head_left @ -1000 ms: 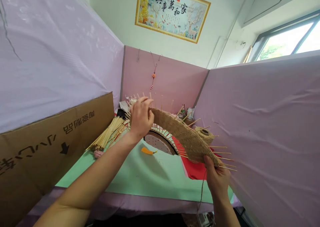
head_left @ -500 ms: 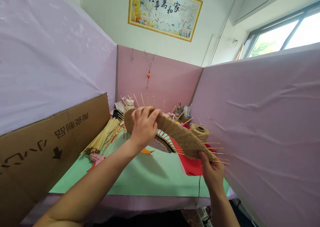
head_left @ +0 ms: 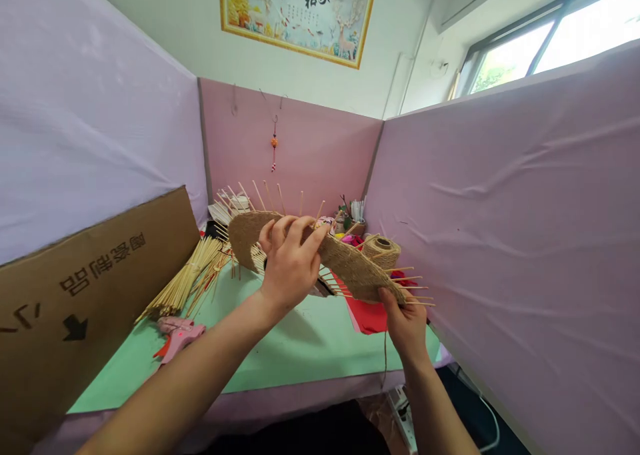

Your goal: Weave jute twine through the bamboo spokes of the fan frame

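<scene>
1. The left hand [head_left: 289, 268] is gripping the woven twine arc [head_left: 353, 270] near its middle. Its fingers [head_left: 300, 231] are curling over the upper edge and closing firmly on the weave.
2. The right hand [head_left: 407, 325] is pinching the arc's lower right end, with its fingers [head_left: 387, 299] closed on the weave. Bare bamboo ribs [head_left: 417, 295] are sticking out beside them, and a loose twine strand [head_left: 385, 355] is hanging down from this end.
3. The arc is being held in the air above the green counter [head_left: 300, 348], clear of its surface, with the left end riding higher than the right.
4. A twine spool [head_left: 383, 249] is standing upright on the counter just behind the arc.
5. A small cup [head_left: 356, 228] is sitting in the back corner and holding several upright sticks or pens, too small to tell apart.
6. A bundle of bamboo sticks [head_left: 185, 285] is lying at the left, near a cardboard panel [head_left: 75, 288], and a pink glue gun [head_left: 180, 331] is lying just in front of the bundle.
7. Red paper sheets [head_left: 367, 315] are lying on the counter beneath the arc's right end.
</scene>
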### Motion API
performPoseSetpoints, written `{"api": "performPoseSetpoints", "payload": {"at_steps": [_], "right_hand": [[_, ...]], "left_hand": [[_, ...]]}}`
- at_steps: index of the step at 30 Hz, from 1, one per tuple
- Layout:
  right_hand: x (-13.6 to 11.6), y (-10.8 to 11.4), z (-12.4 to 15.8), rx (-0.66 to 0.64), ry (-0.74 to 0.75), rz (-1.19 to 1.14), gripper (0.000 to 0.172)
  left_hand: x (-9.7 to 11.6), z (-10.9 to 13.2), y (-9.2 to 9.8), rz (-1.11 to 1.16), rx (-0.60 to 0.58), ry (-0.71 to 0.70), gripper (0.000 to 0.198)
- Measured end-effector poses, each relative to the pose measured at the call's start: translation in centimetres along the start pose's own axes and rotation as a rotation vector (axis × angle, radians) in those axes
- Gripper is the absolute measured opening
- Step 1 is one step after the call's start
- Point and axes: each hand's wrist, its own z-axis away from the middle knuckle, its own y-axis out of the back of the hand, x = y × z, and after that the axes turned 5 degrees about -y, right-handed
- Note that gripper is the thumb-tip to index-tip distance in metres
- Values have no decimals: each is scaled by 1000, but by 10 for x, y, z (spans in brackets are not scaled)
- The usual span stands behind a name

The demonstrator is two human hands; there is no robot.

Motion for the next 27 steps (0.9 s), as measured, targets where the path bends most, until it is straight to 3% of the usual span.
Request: {"api": "performPoseSetpoints", "payload": {"at_steps": [4,9,12,14,17,20,22,24,25,27], "right_hand": [[-2,-1,0,-24,20,-33,23],[-2,-3,1,-56,14,-47,22],[-3,-5,2,-47,19,-76,21],[-4,-7,2,-48,27,-101,19],[-5,-8,2,-62,33,-113,16],[-5,-8,2,-49,15,-103,16],[-4,-8,3,-30,-7,-101,18],[-5,-9,4,-16,-32,-99,20],[-6,-9,4,-10,-43,-97,21],[-10,-12,6,8,-64,-96,22]], "left_hand": [[6,-4,-1,58,58,62,48],[10,-8,-8,175,29,136,35],[15,-5,-12,165,175,102,48],[19,-3,-15,107,268,3,50],[25,-1,-16,54,202,-107,43],[30,8,-17,169,153,-53,43],[38,29,-19,374,262,80,44],[52,61,-26,688,392,399,39],[60,77,-31,878,376,628,33],[77,103,-43,1254,118,1117,26]]}}
